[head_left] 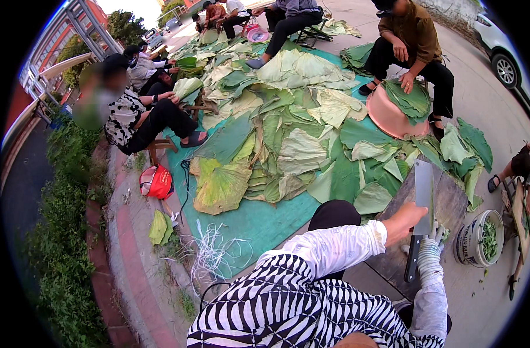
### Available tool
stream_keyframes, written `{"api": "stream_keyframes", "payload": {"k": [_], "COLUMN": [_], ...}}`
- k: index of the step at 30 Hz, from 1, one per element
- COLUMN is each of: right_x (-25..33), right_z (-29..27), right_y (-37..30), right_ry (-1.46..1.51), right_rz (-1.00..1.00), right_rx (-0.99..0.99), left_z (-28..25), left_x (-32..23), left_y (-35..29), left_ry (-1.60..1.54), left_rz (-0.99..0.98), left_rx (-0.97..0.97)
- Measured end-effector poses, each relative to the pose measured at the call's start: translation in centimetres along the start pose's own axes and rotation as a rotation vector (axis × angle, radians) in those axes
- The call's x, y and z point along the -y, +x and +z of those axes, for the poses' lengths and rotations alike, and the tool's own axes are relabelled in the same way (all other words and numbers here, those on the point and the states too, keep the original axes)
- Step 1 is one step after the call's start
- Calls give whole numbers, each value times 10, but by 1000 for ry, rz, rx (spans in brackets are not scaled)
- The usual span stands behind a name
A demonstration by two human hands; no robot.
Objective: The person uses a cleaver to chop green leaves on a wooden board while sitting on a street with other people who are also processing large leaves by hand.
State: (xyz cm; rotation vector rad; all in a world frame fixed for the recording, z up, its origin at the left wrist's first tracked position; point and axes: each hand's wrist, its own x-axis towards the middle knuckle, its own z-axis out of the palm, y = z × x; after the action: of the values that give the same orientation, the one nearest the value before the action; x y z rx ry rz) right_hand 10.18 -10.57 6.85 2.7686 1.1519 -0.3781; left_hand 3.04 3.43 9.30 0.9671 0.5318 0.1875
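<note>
A large knife with a broad steel blade (424, 184) and a black handle (413, 259) is over a worn wooden board (450, 194) at the right. My bare left hand (405, 221) comes in from the left with its fingers closed at the blade. Right beside the handle is my gloved right hand (431, 248), partly covered by the knife. Its fingers are bent near some small pale-green pieces; what they hold, if anything, is hidden.
Large green and yellowing leaves (302, 151) cover a teal tarp (265, 223). A bucket of chopped greens (489, 240) stands right of the board. White strips (210, 252) lie at front left. Seated people surround the leaves, one with a pink tub (387, 116).
</note>
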Motion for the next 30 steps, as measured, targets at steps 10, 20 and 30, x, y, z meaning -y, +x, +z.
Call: {"api": "stream_keyframes", "payload": {"k": [10, 20, 30], "right_x": [-2, -32, -11], "right_z": [8, -3, -30], "right_y": [34, 44, 55], "right_ry": [55, 117, -54], "right_rz": [-263, -493, -450], "right_rx": [-411, -394, -71], "left_z": [-15, -35, -31], "left_x": [-35, -75, -75], "left_y": [1, 23, 21], "left_ry": [-178, -326, -284], "left_rz": [-4, 157, 134], "left_rx": [-54, -148, -211]}}
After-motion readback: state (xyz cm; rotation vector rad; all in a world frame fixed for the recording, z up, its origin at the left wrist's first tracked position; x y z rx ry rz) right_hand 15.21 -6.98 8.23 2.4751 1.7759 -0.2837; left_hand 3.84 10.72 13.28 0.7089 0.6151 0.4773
